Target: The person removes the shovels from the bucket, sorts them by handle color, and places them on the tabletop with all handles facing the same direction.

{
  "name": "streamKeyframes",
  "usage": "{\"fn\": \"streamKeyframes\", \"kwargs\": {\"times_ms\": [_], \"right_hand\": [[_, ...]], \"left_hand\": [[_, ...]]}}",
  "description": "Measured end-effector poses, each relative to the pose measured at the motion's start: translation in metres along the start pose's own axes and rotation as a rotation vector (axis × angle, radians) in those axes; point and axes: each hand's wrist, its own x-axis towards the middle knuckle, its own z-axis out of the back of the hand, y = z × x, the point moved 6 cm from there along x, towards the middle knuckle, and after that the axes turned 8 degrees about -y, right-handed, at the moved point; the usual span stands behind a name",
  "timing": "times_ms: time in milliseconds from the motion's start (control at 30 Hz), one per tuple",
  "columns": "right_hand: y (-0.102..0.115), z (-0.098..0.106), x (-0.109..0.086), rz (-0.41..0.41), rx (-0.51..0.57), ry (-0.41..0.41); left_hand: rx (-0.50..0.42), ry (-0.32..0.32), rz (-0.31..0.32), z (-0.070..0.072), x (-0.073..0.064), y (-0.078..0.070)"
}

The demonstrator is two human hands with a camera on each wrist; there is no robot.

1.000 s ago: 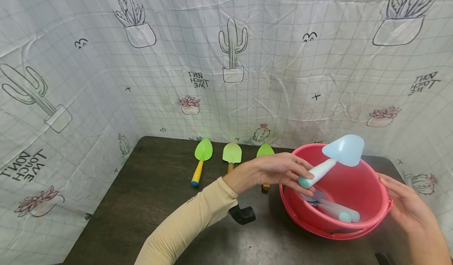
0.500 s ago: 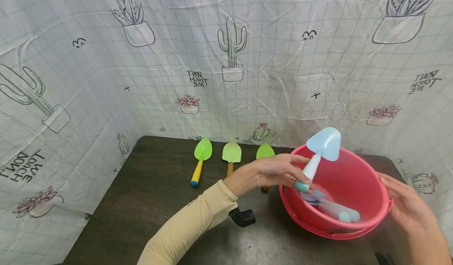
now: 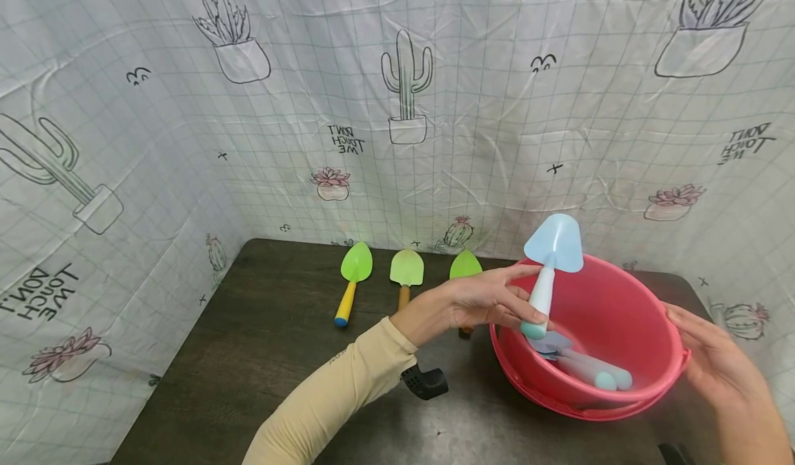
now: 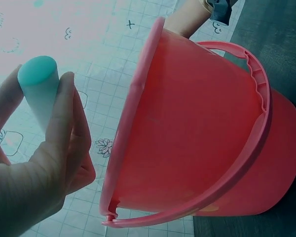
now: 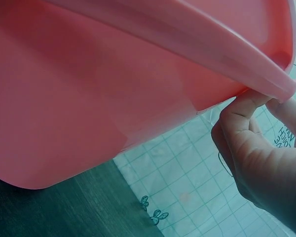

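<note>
My left hand (image 3: 491, 298) pinches the white handle of a trowel with a pale blue blade (image 3: 555, 243), blade up, over the left rim of a pink bucket (image 3: 615, 299). In the left wrist view the trowel's teal handle end (image 4: 38, 70) shows between thumb and fingers. On the far side, my right hand (image 3: 714, 354) grips the bucket's rim; the right wrist view shows the thumb and curled fingers (image 5: 241, 111) at the rim's edge. Inside the bucket lie more trowels with whitish handles (image 3: 590, 368), their blades partly hidden.
Left of the bucket, a green trowel with a yellow handle (image 3: 357, 265), a pale green one (image 3: 406, 268) and another green one (image 3: 466, 263) lie on the dark table (image 3: 248, 354). My left arm covers parts of two. A patterned curtain (image 3: 298, 106) stands behind.
The trowel in my left hand has turned from leaning right to nearly upright, its blade swinging left. The right hand and the bucket have stayed put.
</note>
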Motion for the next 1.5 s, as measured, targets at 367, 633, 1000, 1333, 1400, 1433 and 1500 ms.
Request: {"fn": "streamKeyframes", "kwargs": {"times_ms": [367,633,1000,1333,1400,1433,1500], "right_hand": [[0.004,-0.001,0.002,0.000,-0.018,-0.001],[0.006,-0.001,0.004,-0.022,-0.003,0.022],[0.005,-0.002,0.005,-0.037,0.009,0.057],[0.006,0.001,0.005,-0.047,0.012,0.014],[0.005,0.001,0.005,-0.056,0.026,0.001],[0.005,0.001,0.005,-0.056,0.027,0.002],[0.004,0.001,0.005,-0.050,0.022,0.011]], "left_hand": [[-0.029,-0.058,-0.041,0.007,0.001,-0.005],[-0.076,-0.118,-0.054,0.018,0.000,-0.009],[-0.099,-0.147,-0.122,0.033,-0.006,-0.015],[-0.128,-0.204,-0.172,0.054,-0.013,-0.012],[-0.132,-0.213,-0.178,0.056,-0.014,-0.012],[-0.131,-0.217,-0.181,0.058,-0.014,-0.011],[-0.135,-0.220,-0.184,0.059,-0.015,-0.011]]}}
